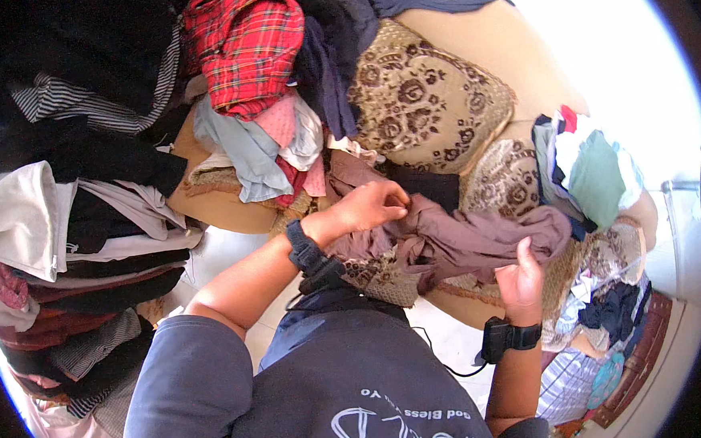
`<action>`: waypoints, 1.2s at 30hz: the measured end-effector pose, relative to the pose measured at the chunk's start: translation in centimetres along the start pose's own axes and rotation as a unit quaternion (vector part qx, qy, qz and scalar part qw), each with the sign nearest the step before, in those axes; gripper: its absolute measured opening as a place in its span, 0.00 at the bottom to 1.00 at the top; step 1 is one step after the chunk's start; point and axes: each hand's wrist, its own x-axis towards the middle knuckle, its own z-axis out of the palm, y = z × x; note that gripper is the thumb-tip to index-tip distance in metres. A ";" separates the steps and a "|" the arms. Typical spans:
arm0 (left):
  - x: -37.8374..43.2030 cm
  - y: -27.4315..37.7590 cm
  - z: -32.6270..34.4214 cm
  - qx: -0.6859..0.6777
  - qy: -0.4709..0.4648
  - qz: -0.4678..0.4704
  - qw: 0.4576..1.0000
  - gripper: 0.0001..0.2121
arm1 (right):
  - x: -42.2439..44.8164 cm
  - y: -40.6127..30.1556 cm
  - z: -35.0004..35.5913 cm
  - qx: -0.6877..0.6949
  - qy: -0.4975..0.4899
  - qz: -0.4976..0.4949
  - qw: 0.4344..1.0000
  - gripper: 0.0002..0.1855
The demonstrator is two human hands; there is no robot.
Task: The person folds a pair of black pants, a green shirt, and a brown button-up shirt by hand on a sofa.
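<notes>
A mauve-brown cloth garment (472,241) lies bunched across the seat before me, its shape not clear. My left hand (377,205) pinches its fabric between thumb and fingertips. At the garment's right end, my right hand (521,278) has its thumb raised against the near side of the cloth. The other fingers of that hand are mostly hidden, apparently behind the fabric. More mauve-brown cloth (347,171) shows beyond my left hand. Under the garment is a beige seat cover with a brown floral pattern (384,274).
A red plaid garment (250,50) tops a mixed pile at the back, beside a floral cushion (421,100). Folded clothes (594,174) sit at right. Tall clothing stacks (107,276) stand at left. A brown container (641,352) holds more clothes at lower right.
</notes>
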 end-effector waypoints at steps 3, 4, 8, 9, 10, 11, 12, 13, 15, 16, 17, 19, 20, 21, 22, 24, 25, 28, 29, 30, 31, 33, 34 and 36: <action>-0.3 0.4 1.4 0.162 0.048 0.085 0.982 0.25 | -2.6 -3.2 0.1 0.078 0.003 -0.065 0.995 0.28; -0.1 0.6 2.0 0.224 0.070 0.130 0.963 0.28 | -3.6 -4.4 0.2 0.059 -0.043 -0.106 0.992 0.30; 2.6 1.5 5.2 0.324 0.096 0.160 0.927 0.32 | -8.0 -8.3 0.6 0.083 -0.069 -0.215 0.971 0.34; 3.3 1.6 5.8 0.388 0.052 0.163 0.906 0.27 | -9.0 -9.2 0.4 0.070 -0.062 -0.243 0.966 0.35; 3.9 1.6 6.8 0.367 -0.019 0.138 0.920 0.24 | -9.9 -10.0 0.1 0.077 -0.069 -0.261 0.960 0.35; 4.6 1.8 7.8 0.358 -0.094 0.101 0.924 0.22 | -10.7 -10.7 -0.4 0.084 -0.076 -0.279 0.954 0.35; 4.6 1.8 8.8 0.245 -0.107 0.120 0.956 0.21 | -11.6 -11.3 -1.0 0.074 -0.065 -0.304 0.948 0.35; 4.7 1.9 9.7 0.210 -0.097 0.158 0.960 0.20 | -12.4 -11.7 -1.8 0.064 -0.053 -0.328 0.941 0.35; 4.8 2.6 10.6 0.140 -0.135 0.151 0.969 0.16 | -14.1 -12.1 -3.9 0.063 -0.013 -0.357 0.932 0.33; 5.3 3.2 10.5 0.140 -0.083 0.155 0.974 0.13 | -14.8 -12.3 -5.1 0.069 0.013 -0.363 0.929 0.32; 5.1 3.8 10.0 0.041 -0.088 0.143 0.985 0.13 | -15.4 -12.6 -6.4 0.076 0.036 -0.368 0.926 0.31; 5.5 5.8 7.7 0.062 -0.073 0.223 0.970 0.13 | -16.4 -12.5 -8.8 0.065 -0.008 -0.354 0.933 0.29; 5.4 7.0 6.2 0.071 -0.064 0.261 0.961 0.12 | -16.6 -12.4 -9.8 0.055 0.012 -0.351 0.935 0.28; 4.8 8.0 5.2 0.083 -0.029 0.209 0.974 0.12 | -16.9 -12.4 -10.7 0.053 0.067 -0.344 0.935 0.28; 4.1 9.2 4.2 0.080 -0.036 0.176 0.981 0.12 | -17.1 -12.3 -11.5 0.049 0.005 -0.325 0.945 0.27; 3.9 12.5 2.4 0.113 -0.002 0.201 0.973 0.13 | -17.2 -11.9 -12.5 0.039 0.063 -0.297 0.952 0.26; 3.0 13.8 2.1 0.138 0.027 0.201 0.969 0.14 | -17.1 -11.6 -12.8 0.042 0.137 -0.278 0.950 0.25; 1.5 17.7 1.8 -0.033 -0.039 0.126 0.991 0.17 | -16.2 -10.7 -12.9 -0.044 0.085 -0.248 0.964 0.23; 1.2 18.5 2.3 -0.052 -0.056 0.219 0.973 0.17 | -15.6 -10.4 -12.7 -0.066 0.070 -0.239 0.966 0.23; 0.9 19.3 2.6 -0.105 -0.084 0.164 0.977 0.16 | -15.0 -9.9 -12.6 -0.070 0.074 -0.238 0.966 0.20; 0.6 19.8 3.0 -0.131 -0.083 0.145 0.977 0.16 | -14.4 -9.8 -12.4 -0.111 0.110 -0.204 0.966 0.19; 0.3 20.5 3.7 -0.179 -0.076 0.095 0.976 0.16 | -13.2 -9.3 -12.0 -0.158 0.129 -0.131 0.970 0.17; 0.2 20.7 4.0 -0.162 -0.054 0.095 0.981 0.16 | -12.3 -9.0 -11.6 -0.269 0.136 -0.168 0.938 0.13; 0.1 21.1 4.5 -0.178 -0.033 0.133 0.975 0.15 | -11.7 -9.1 -11.0 -0.609 0.135 -0.111 0.773 0.12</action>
